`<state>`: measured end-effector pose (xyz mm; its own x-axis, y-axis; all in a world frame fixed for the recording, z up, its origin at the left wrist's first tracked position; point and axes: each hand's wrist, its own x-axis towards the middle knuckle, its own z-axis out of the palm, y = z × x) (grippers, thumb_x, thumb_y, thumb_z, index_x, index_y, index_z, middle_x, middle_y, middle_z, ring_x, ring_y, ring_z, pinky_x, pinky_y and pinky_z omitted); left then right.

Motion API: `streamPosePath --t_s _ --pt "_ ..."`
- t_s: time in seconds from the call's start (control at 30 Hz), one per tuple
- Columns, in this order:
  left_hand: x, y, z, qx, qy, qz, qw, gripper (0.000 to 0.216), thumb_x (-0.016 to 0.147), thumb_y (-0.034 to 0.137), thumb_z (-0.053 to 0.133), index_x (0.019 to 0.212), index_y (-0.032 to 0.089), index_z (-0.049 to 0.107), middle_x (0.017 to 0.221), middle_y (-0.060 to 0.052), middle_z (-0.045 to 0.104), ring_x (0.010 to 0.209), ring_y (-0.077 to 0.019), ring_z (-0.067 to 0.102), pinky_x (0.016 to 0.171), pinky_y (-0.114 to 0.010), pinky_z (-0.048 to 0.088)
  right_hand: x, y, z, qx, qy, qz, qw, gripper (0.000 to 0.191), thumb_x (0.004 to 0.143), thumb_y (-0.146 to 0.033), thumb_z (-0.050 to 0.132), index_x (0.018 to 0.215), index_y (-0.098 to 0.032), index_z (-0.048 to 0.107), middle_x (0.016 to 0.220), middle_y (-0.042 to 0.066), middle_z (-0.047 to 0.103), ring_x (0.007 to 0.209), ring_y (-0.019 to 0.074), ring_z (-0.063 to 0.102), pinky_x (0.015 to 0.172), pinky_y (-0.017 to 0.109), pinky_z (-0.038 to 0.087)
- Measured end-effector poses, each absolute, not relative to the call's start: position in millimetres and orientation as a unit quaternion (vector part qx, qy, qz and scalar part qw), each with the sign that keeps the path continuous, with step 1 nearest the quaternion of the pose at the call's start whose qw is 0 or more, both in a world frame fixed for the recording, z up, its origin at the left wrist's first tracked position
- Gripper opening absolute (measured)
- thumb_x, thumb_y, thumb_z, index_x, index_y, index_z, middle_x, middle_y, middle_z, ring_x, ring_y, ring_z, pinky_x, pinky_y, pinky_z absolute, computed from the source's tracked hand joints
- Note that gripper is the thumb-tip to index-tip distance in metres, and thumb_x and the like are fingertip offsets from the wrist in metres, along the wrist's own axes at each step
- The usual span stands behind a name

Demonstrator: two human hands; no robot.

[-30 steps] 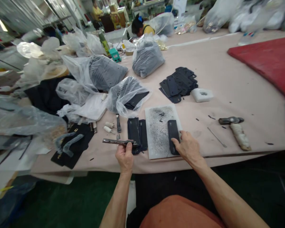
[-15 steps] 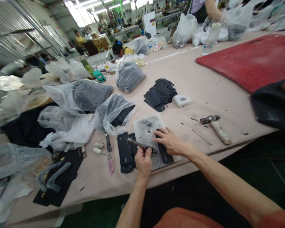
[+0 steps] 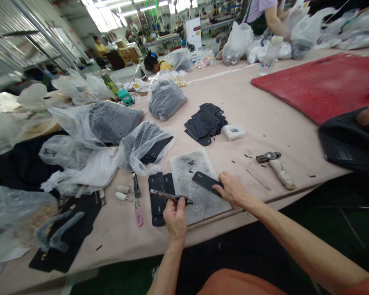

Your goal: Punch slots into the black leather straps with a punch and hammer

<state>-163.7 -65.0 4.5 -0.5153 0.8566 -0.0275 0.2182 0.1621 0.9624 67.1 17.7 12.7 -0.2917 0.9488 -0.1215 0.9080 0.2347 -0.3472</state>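
Between the thumb and fingers of my left hand (image 3: 175,219) is a dark metal rod-shaped tool, apparently a hand punch (image 3: 162,194), held slantwise. My right hand (image 3: 233,191) pinches one end of a black strip (image 3: 204,180) with a slot near its far end. That strip is over a white board (image 3: 180,166) speckled with black, where a few small black bits lie. Left of the board, partly behind the punch, is a stack of black strips (image 3: 156,205). A hammer (image 3: 275,168) with a wrapped handle rests to the right.
Pink-handled snips (image 3: 138,214) and a dark flat tool (image 3: 135,185) lie left of the stack. Beyond the board are a heap of black pieces (image 3: 204,123) and a white block (image 3: 233,132). Plastic bags (image 3: 113,123) crowd the left; a red board (image 3: 322,84) lies right. Co-workers are nearby.
My right hand has gone from lying spread on the strip to pinching its near end, and the strip has turned to slant across the board. The left hand still holds the punch, now flatter.
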Motion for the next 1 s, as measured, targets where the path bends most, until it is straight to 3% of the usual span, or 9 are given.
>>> streamPosePath --t_s 0.17,0.33,0.63,0.83,1.0 --pt "-165.2 -55.9 2.4 0.405 0.736 0.484 0.245 0.028 0.081 0.042 0.061 0.089 0.017 0.071 0.083 -0.008 0.075 0.082 -0.0252 0.069 0.076 -0.034 0.053 62.4 1.5 -7.6 -0.643 -0.713 0.255 0.117 0.041 0.094 -0.039 0.051 0.127 -0.015 0.052 0.111 0.014 0.069 0.103 0.0249 0.065 0.082 0.031 0.044" --pt "-166.7 -58.6 -4.3 0.417 0.734 0.479 0.239 0.028 0.084 0.041 0.058 0.095 0.019 0.071 0.095 -0.009 0.075 0.094 -0.0263 0.069 0.086 -0.036 0.052 58.6 -8.3 -2.7 -0.661 -0.708 0.24 0.07 0.034 0.097 -0.038 0.043 0.117 -0.019 0.062 0.1 0.012 0.073 0.092 0.0255 0.068 0.075 0.032 0.043" --pt "-182.9 -75.9 -9.5 0.384 0.748 0.494 0.222 0.033 0.079 0.045 0.062 0.092 0.016 0.071 0.086 -0.01 0.076 0.085 -0.0271 0.071 0.079 -0.036 0.055 36.0 -59.2 -3.9 -0.694 -0.667 0.258 0.082 0.039 0.097 -0.039 0.041 0.124 -0.019 0.061 0.091 0.012 0.074 0.085 0.0268 0.07 0.074 0.034 0.047" --pt "-175.4 -87.3 -8.6 0.386 0.763 0.471 0.218 0.034 0.08 0.047 0.06 0.091 0.016 0.07 0.086 -0.011 0.076 0.085 -0.0275 0.071 0.078 -0.037 0.055 33.2 -56.2 -7.7 -0.735 -0.597 0.278 0.16 0.04 0.096 -0.037 0.04 0.127 -0.021 0.06 0.095 0.011 0.074 0.086 0.0281 0.069 0.077 0.037 0.049" --pt "-162.7 -91.5 -8.5 0.372 0.761 0.482 0.224 0.037 0.079 0.048 0.061 0.094 0.016 0.071 0.09 -0.012 0.076 0.088 -0.0277 0.072 0.08 -0.037 0.056 29.4 -44.2 -11.5 -0.717 -0.583 0.277 0.262 0.04 0.093 -0.029 0.043 0.127 -0.018 0.06 0.107 0.012 0.068 0.098 0.0251 0.064 0.086 0.036 0.047"
